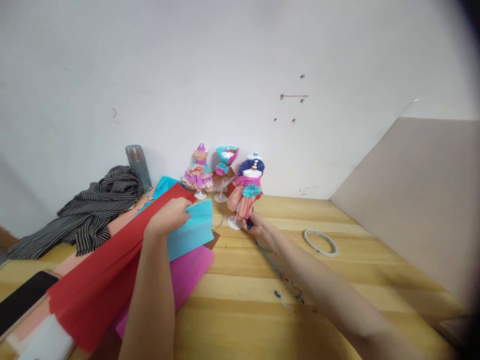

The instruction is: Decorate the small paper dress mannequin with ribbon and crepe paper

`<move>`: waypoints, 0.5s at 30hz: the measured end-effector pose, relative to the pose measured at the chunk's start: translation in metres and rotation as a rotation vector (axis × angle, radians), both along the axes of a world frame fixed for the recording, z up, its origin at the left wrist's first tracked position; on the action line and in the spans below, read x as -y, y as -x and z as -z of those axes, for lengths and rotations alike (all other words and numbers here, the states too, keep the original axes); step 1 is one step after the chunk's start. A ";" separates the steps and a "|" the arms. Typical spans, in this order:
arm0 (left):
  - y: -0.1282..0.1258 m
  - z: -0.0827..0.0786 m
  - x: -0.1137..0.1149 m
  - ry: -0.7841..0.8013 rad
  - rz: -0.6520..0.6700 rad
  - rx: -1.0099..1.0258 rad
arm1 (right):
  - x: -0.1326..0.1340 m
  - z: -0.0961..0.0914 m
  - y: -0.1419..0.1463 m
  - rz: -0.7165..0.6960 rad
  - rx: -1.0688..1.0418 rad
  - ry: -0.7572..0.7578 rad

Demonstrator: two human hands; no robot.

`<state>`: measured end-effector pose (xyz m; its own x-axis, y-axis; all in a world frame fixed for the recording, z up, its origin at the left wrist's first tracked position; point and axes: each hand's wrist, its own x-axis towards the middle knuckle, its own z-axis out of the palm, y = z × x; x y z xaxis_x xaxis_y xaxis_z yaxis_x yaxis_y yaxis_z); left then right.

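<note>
My left hand (pixel 170 217) pinches a sheet of light blue crepe paper (pixel 193 227) over the paper pile. Red crepe paper (pixel 112 255) and magenta crepe paper (pixel 191 272) lie around and under it. My right hand (pixel 257 225) is closed low beside the front mini dress form (pixel 246 195), which wears a pink and peach paper dress with a teal rosette. A small dark blue thing (pixel 249 224) shows at its fingertips; its kind is unclear. Behind stand a form in a ruffled dress (pixel 198 175), one with a teal and magenta top (pixel 226 162), and a partly hidden navy one (pixel 245 165).
A roll of white tape (pixel 320 243) lies on the wooden table (pixel 232 310) at right. Small paper scraps (pixel 277 294) lie near my right forearm. On the left are a striped cloth (pixel 101 200), a bottle (pixel 138 165) and a phone (pixel 26 300). A wall rises behind.
</note>
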<state>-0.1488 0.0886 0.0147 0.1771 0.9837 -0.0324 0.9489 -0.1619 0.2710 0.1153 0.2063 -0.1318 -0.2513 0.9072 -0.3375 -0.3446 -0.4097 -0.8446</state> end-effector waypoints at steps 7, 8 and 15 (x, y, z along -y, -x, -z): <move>-0.001 -0.017 0.020 -0.020 -0.030 0.005 | 0.028 0.000 0.021 0.120 -0.035 -0.024; -0.001 -0.019 0.022 -0.019 -0.026 -0.001 | 0.034 -0.002 0.024 0.134 -0.044 -0.050; 0.004 -0.024 0.031 -0.075 -0.044 -0.026 | 0.088 -0.014 0.025 0.103 -0.053 -0.183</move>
<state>-0.1525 0.0576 0.0384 0.1335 0.9903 0.0377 0.9621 -0.1386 0.2348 0.0901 0.1187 -0.1181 -0.1674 0.9739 -0.1531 -0.4227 -0.2112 -0.8813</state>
